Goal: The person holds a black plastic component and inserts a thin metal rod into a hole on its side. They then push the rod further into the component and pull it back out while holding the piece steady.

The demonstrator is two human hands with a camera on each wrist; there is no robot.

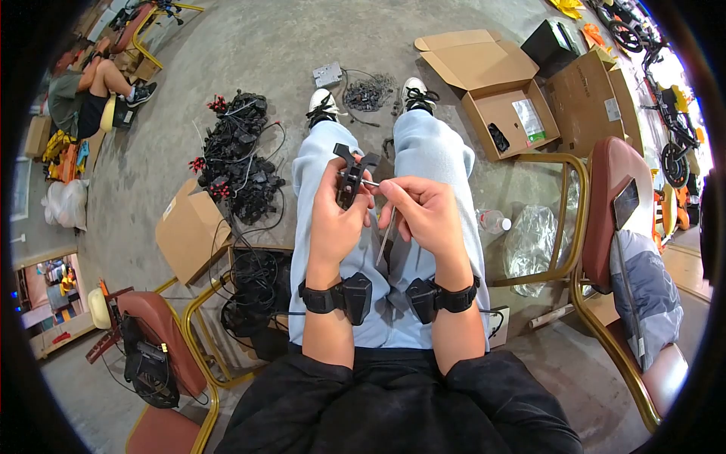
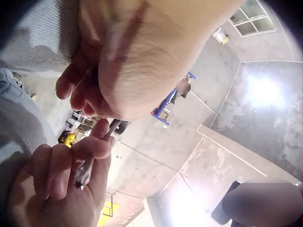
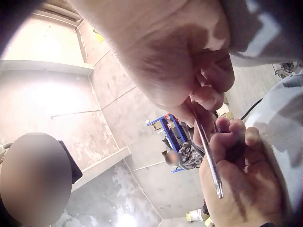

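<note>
In the head view, my left hand (image 1: 339, 227) grips a black clamp-like part (image 1: 350, 185) with two flared arms at its top. A thin metal pin reaches from this part toward my right hand (image 1: 429, 213). Between thumb and fingers, that right hand pinches a slim shiny hex key (image 1: 386, 242), its long shaft slanting down over my lap. The right wrist view has the hex key (image 3: 208, 158) passing in front of the left palm. In the left wrist view, the end of the hex key (image 2: 84, 172) points toward the camera; the black part is mostly hidden there.
Heaped black cabled devices (image 1: 246, 163) lie on the floor at left, beside a cardboard flap (image 1: 189, 231). Between my shoes lies a small pile of dark parts (image 1: 368, 94). An open carton (image 1: 484, 121) and chairs (image 1: 605, 219) stand around; another person sits far left.
</note>
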